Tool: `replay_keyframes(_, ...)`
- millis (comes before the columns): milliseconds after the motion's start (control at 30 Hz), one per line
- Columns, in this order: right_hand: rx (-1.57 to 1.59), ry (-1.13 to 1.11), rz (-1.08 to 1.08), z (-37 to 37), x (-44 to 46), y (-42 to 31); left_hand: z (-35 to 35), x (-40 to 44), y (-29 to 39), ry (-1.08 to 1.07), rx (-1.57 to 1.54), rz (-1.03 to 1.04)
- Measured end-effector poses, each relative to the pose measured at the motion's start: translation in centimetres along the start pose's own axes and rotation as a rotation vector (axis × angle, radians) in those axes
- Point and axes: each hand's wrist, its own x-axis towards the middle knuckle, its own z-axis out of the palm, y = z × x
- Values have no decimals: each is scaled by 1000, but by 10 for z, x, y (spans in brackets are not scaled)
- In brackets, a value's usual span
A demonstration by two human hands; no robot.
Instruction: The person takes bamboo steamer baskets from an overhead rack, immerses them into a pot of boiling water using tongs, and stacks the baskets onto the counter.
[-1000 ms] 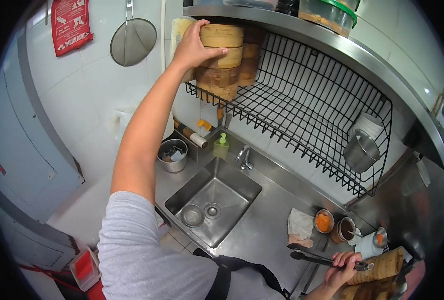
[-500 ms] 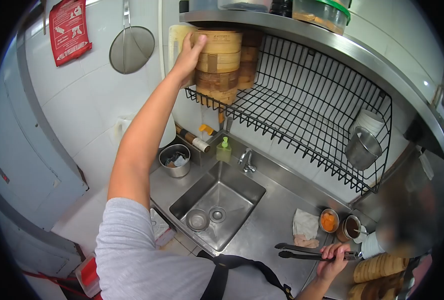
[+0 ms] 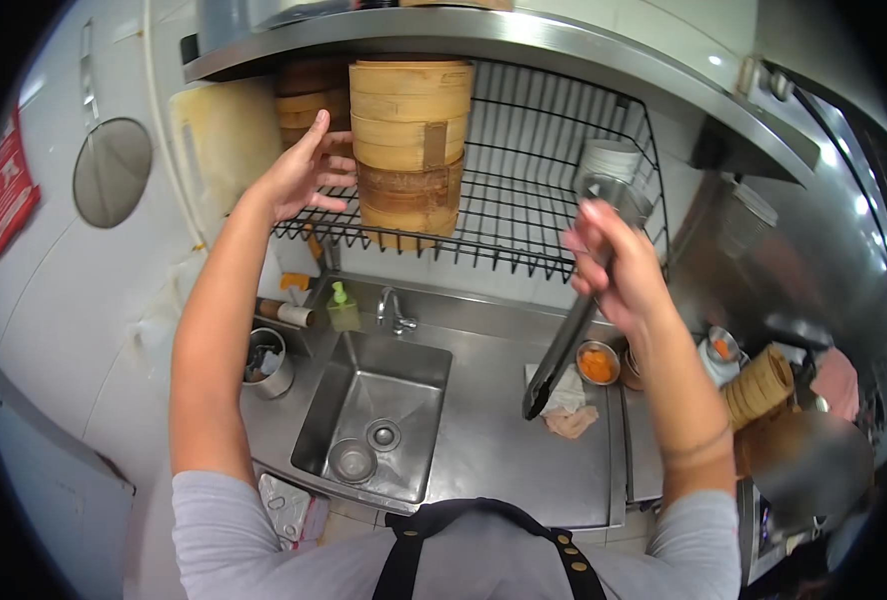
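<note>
A tall stack of round bamboo steamers stands on the black wire rack under the steel shelf. My left hand is at the stack's left side with its fingers spread; whether the fingertips touch the steamers I cannot tell. Behind that hand, partly hidden, is a second, darker steamer stack. Raised in front of the rack's right part, my right hand is closed around black-handled tongs, which hang down over the counter.
Below lies a steel sink with a tap and a green soap bottle. A cloth and a bowl of orange pieces sit on the counter. More steamers and a blurred patch are at right.
The front steamer stack has shifted right along the rack, uncovering the stack behind it. My left hand's fingers have spread. My right hand has lifted the tongs from counter level. The view has turned right.
</note>
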Motion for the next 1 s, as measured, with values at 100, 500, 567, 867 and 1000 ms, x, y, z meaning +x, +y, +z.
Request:
replay_keyframes(100,-90,-72,128,22,41,-11,12,17,8,-148,-127,-156)
replay_keyframes(500,-170,-51,207,42,74,-4,95,22,23,-164,-112,-122)
replay_keyframes(567,-200,-86,214,29,74,-12,103,17,23,-121,-174,-68)
replay_keyframes(867,-300,-215,31,-17,72,-19,109,34,-4,-361,-441,232)
replay_keyframes(1000,-304,-208,14,-12,75,-14,109,37,-4,-356,-382,252)
